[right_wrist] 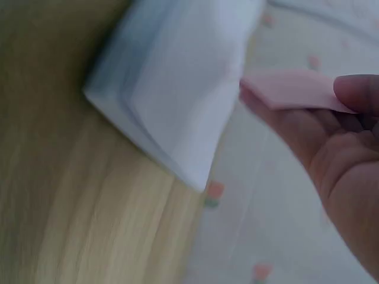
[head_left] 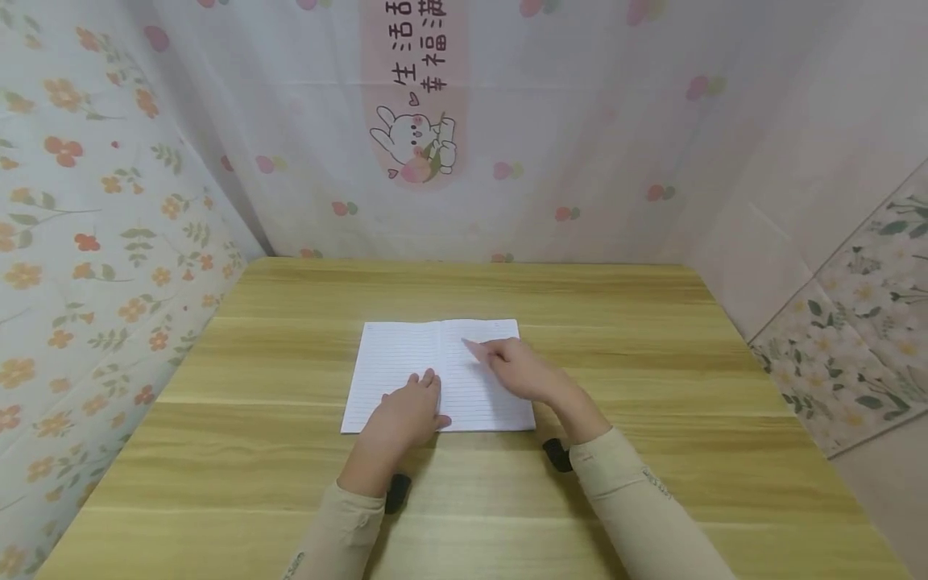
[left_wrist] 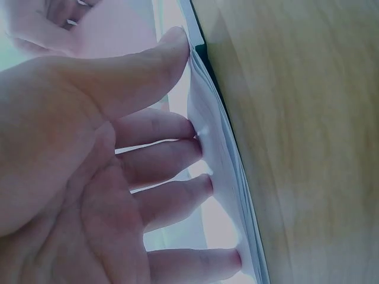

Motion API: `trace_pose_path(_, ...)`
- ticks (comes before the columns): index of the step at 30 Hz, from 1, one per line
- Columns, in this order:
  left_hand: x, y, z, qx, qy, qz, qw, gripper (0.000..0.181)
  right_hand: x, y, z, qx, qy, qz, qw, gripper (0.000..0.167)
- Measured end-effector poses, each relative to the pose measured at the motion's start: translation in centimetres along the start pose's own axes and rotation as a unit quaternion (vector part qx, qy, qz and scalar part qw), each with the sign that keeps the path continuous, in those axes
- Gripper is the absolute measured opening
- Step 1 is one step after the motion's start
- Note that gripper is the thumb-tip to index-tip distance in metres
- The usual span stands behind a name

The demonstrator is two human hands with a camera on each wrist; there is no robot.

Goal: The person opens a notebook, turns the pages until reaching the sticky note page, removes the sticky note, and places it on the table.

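An open notebook point(head_left: 391, 354) with ruled white pages lies on the wooden table. My left hand point(head_left: 409, 411) rests on its left page near the centre fold, thumb toward the lower edge. In the left wrist view the fingers point(left_wrist: 172, 204) are extended and spread, their tips touching the pages. Above the right page, my right hand point(head_left: 518, 366) pinches a small pink piece of paper point(right_wrist: 296, 89) between thumb and fingers. The paper's corner points toward the fold in the head view. Whether it touches the page cannot be told.
The wooden table point(head_left: 290, 362) extends around the notebook on all sides. A white curtain point(head_left: 544, 161) with a rabbit print hangs behind its far edge. Flowered cloth point(head_left: 94, 242) covers the left side. Black wrist pieces point(head_left: 557, 455) show under both forearms.
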State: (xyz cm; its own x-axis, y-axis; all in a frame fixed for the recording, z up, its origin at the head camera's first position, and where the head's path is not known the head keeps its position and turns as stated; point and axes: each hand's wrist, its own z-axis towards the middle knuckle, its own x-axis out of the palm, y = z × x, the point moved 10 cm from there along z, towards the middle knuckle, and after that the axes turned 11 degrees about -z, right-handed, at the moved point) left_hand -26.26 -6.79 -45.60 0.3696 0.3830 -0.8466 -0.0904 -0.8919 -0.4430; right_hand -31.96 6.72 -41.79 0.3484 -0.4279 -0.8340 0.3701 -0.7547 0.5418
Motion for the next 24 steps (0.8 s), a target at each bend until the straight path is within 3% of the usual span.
trace_pose_path(2, 0.1, 0.2, 0.0, -0.002, 0.002, -0.003, 1.0000, 0.072, -1.6, -1.8, -0.6, 0.031, -0.019, 0.071, 0.9968, 0.042)
trace_pose_path(4, 0.2, 0.2, 0.1, -0.001, 0.005, -0.005, 1.0000, 0.071, -3.0, -3.3, -1.5, 0.055, -0.031, 0.087, 0.9942, 0.045)
trace_pose_path(8, 0.1, 0.2, 0.1, 0.000, 0.007, -0.001, 1.0000, 0.071, -4.7, -5.3, -3.4, 0.089, -0.026, -0.032, 0.9952, 0.047)
trace_pose_path(11, -0.2, 0.1, 0.0, -0.002, 0.007, 0.000, 1.0000, 0.071, -5.1, -6.9, -4.8, 0.133, -0.005, -0.128, 0.9827, 0.044)
trace_pose_path(15, -0.4, 0.0, -0.1, -0.007, 0.012, -0.002, 0.9999, 0.071, -3.6, -8.9, -6.1, 0.180, 0.042, -0.191, 0.9640, 0.038)
trace_pose_path(18, -0.3, 0.0, -0.2, -0.009, 0.016, -0.006, 0.9998, 0.071, -1.9, -9.5, -6.7, 0.187, 0.079, -0.200, 0.9585, 0.034)
trace_pose_path(24, -0.2, -0.1, -0.2, -0.008, 0.019, -0.007, 0.9998, 0.071, -0.4, -9.5, -7.4, 0.216, 0.094, -0.176, 0.9558, 0.076)
